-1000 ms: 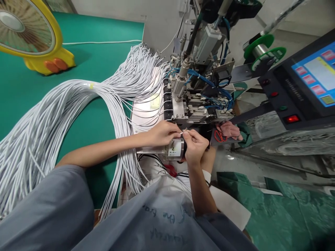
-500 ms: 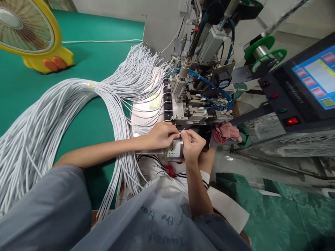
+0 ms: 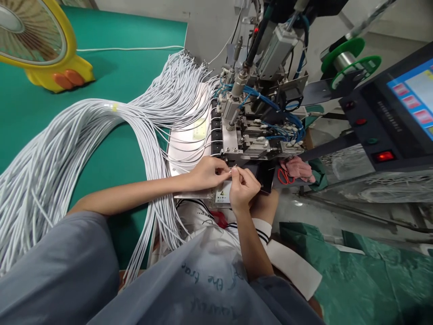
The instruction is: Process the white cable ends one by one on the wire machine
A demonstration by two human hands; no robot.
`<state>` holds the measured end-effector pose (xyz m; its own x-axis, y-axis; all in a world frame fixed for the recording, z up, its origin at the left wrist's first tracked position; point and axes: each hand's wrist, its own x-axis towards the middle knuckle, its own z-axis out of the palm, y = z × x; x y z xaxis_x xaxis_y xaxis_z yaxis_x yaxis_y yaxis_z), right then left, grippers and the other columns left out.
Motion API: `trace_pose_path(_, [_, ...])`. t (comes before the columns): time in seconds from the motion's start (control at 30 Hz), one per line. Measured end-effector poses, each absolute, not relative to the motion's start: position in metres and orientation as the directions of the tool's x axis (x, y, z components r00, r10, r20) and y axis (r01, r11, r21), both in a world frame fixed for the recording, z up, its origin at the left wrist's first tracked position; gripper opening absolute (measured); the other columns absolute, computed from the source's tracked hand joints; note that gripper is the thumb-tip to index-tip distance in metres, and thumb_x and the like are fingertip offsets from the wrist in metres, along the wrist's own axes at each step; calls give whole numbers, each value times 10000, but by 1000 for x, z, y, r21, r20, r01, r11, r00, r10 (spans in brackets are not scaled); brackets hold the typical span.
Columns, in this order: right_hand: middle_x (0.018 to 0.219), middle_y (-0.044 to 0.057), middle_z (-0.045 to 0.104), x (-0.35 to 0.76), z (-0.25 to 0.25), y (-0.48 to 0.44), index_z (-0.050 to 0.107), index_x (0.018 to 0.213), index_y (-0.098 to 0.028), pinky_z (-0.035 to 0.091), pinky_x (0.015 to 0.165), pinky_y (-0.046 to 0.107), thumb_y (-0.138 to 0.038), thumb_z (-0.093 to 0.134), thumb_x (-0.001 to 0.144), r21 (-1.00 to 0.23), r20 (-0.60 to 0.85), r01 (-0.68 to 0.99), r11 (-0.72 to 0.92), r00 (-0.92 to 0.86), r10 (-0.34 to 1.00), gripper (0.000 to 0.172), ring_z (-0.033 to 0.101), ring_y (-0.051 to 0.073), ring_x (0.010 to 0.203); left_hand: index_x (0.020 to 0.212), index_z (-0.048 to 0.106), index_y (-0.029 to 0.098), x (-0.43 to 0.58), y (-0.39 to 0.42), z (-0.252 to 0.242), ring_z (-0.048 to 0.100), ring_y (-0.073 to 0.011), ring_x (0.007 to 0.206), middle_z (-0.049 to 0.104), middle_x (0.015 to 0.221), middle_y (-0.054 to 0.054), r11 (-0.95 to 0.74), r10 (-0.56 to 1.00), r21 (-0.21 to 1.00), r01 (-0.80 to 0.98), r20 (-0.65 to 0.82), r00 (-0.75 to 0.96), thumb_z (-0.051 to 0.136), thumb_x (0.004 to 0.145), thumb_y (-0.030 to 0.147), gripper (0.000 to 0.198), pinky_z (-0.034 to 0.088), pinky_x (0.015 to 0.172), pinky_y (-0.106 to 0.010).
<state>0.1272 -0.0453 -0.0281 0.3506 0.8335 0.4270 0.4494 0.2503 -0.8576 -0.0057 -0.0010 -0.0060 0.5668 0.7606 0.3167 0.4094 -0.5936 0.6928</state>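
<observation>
Head cam, looking down at the bench. Biggest thing is the green mat (image 3: 135,67), w/ a fat bundle of white cables (image 3: 84,144) fanning across it from the lower left edge of frame up to the machine (image 3: 257,122). Plenty of bare mat btw the bundle and the yellow fan (image 3: 40,45) in the far left corner, plus another open patch inside the bundle's curve, just above the left forearm. Right side is way tighter: control box (image 3: 389,113) w/ its touchscreen sits close beside the machine.

Both hands meet right at the machine's front edge, basically no room btw knuckles and metal. Left hand (image 3: 208,174) comes in from the mat side, thumb + forefinger closed in a pinch on a wire end (image 3: 233,169). Right hand (image 3: 244,188) comes up from below, fingertips pinched on that same wire end, other fingers curled in. So the wire end sits btw the two hands, just in front of the machine's lower edge and right above a yellow warning sticker (image 3: 222,195). Red scissors (image 3: 283,177) lie just right of the right hand, next to a pink rag (image 3: 299,169). Tip is tiny, can't tell if it's bare or capped.
</observation>
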Motion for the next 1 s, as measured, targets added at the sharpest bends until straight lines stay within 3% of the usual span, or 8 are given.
trace_pose_path(0.07, [528, -35, 378, 133, -26, -45, 661, 672, -147, 299, 506, 259, -263, 570, 822, -807, 437, 544, 231, 285, 853, 210, 324, 92, 503, 722, 678, 126, -7, 1, -9, 527, -103, 592, 623, 634, -26, -686, 701, 589, 426, 381, 602, 504, 858, 205, 234, 399, 574, -212])
trace_pose_path(0.2, [518, -34, 404, 153, -19, -40, 631, 623, -149, 287, 478, 249, -293, 589, 800, -875, 201, 468, 119, 127, 971, 233, 346, 89, 492, 727, 677, 120, -8, 4, -11, 525, -128, 633, 625, 665, -50, -771, 626, 473, 427, 437, 645, 482, 858, 166, 240, 396, 584, -237])
trace_pose_path(0.3, [538, -29, 433, 156, -22, -37, 623, 613, -149, 284, 470, 243, -288, 597, 793, -914, 201, 378, 149, 100, 975, 229, 369, 88, 497, 727, 680, 133, -7, 3, -10, 532, -113, 620, 631, 654, -26, -690, 697, 596, 411, 394, 599, 528, 839, 178, 194, 401, 584, -225])
trace_pose_path(0.4, [544, -26, 425, 144, -30, -37, 622, 617, -150, 286, 470, 245, -292, 589, 807, -920, 298, 327, 216, 225, 928, 239, 379, 93, 505, 701, 680, 137, -6, 2, -8, 522, -80, 556, 628, 616, 3, -532, 782, 768, 357, 284, 555, 584, 813, 209, 164, 393, 545, -193])
trace_pose_path(0.5, [540, -26, 421, 132, -33, -41, 629, 648, -155, 303, 480, 249, -287, 557, 834, -884, 380, 396, 248, 300, 875, 239, 373, 96, 502, 691, 677, 133, -7, 3, -10, 510, -68, 520, 622, 594, 11, -465, 801, 823, 327, 234, 551, 609, 810, 247, 178, 380, 510, -181])
trace_pose_path(0.6, [517, -39, 363, 133, -26, -45, 612, 623, -160, 280, 494, 260, -249, 537, 848, -733, 483, 633, 249, 226, 846, 254, 319, 93, 491, 717, 681, 128, -7, 4, -14, 524, -97, 585, 624, 630, -18, -644, 730, 659, 388, 378, 569, 548, 853, 225, 214, 384, 545, -208])
trace_pose_path(0.73, [524, -47, 349, 145, -10, -46, 548, 573, -165, 264, 511, 267, -210, 538, 843, -631, 405, 741, 229, 62, 912, 274, 309, 89, 501, 752, 693, 130, -8, 4, -19, 504, -139, 640, 608, 653, -51, -788, 616, 383, 482, 482, 623, 470, 878, 169, 260, 357, 551, -243])
trace_pose_path(1.0, [516, -50, 284, 135, -23, -41, 520, 549, -175, 269, 496, 268, -238, 513, 844, -754, 482, 601, 266, 232, 845, 302, 306, 97, 486, 822, 703, 149, -7, 2, -13, 550, -104, 618, 635, 664, -19, -657, 709, 643, 393, 350, 612, 500, 904, 264, 247, 399, 589, -211])
